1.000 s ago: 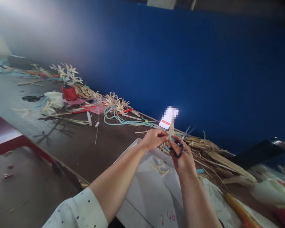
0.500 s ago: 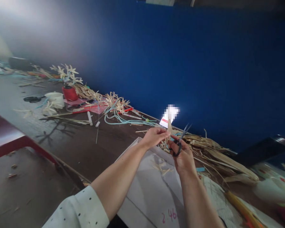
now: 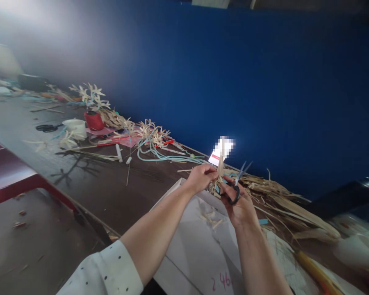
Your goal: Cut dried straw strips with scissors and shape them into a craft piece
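"Straw strip [image 3: 220, 168]: which way is it pointing?"

"It's standing upright; my left hand [image 3: 200, 178] is pinching it, while on its other side my right hand [image 3: 239, 207] is gripping scissors [image 3: 240, 171], blades parted, leaning away."

A hand could pass low over the bare counter [image 3: 119, 196] left of the left hand [image 3: 202, 179]. Behind that stretch, cords [image 3: 160, 157] and flowers [image 3: 152, 133] blocked the way; the wall [image 3: 264, 82] closed the back. Parted scissors [image 3: 238, 179] jutted past the right hand [image 3: 240, 205], husks [image 3: 298, 207] crowding beyond.
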Tool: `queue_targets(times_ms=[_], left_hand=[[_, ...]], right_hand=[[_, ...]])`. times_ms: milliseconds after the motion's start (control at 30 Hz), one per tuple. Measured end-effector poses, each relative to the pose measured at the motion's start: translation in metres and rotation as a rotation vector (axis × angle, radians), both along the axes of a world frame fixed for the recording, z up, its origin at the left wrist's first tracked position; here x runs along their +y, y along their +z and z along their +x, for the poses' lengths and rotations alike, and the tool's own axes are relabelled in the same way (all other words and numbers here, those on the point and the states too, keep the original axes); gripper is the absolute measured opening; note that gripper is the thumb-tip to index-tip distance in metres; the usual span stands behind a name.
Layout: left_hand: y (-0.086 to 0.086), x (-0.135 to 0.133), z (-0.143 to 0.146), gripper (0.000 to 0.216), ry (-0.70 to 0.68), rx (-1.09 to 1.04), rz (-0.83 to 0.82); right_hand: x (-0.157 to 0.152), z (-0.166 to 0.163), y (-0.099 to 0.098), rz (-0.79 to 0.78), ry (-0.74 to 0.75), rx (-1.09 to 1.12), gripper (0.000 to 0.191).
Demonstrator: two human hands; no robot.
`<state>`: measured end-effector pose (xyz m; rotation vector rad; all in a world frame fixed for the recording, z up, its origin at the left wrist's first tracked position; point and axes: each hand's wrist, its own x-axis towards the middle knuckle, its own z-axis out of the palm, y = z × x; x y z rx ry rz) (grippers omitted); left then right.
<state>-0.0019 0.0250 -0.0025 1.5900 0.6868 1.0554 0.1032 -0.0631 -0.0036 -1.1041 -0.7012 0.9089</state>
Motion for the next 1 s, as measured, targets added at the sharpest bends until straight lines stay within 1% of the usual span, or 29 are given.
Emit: queue_targets(times_ms=[333,467,533,600,667,733,833,933,1000], left_hand=[[0.005,-0.010,0.001,0.013,0.093,0.000,-0.020],[0.005,-0.004,-0.002,0.011,0.149,-0.046,-0.059],[0.005,0.001,-0.005,0.014,0.178,-0.092,-0.119],[0.003,0.004,-0.006,0.017,0.146,-0.092,-0.107],[0.001,0.005,-0.005,0.020,0.117,-0.088,-0.057],[-0.001,0.005,-0.003,0.022,0.131,-0.104,-0.046],[-0.003,0.007,-0.001,0.025,0.155,-0.119,-0.078],[-0.005,0.010,-0.001,0.026,0.127,-0.089,-0.096],[-0.007,0.011,-0.001,0.027,0.097,-0.059,-0.099]], right_hand=[[0.000,-0.001,0.001,-0.016,-0.011,-0.067,0.042],[0.000,-0.003,-0.001,-0.023,0.012,-0.103,0.044],[-0.001,-0.004,-0.002,-0.026,0.030,-0.120,0.045],[-0.003,-0.002,-0.003,-0.030,0.059,-0.157,0.045],[-0.006,0.002,-0.002,-0.053,0.117,-0.221,0.046],[-0.010,0.010,0.001,-0.106,0.217,-0.283,0.049],[-0.014,0.020,0.005,-0.151,0.279,-0.338,0.049],[-0.015,0.024,0.006,-0.145,0.255,-0.395,0.044],[-0.013,0.023,0.005,-0.116,0.192,-0.431,0.043]])
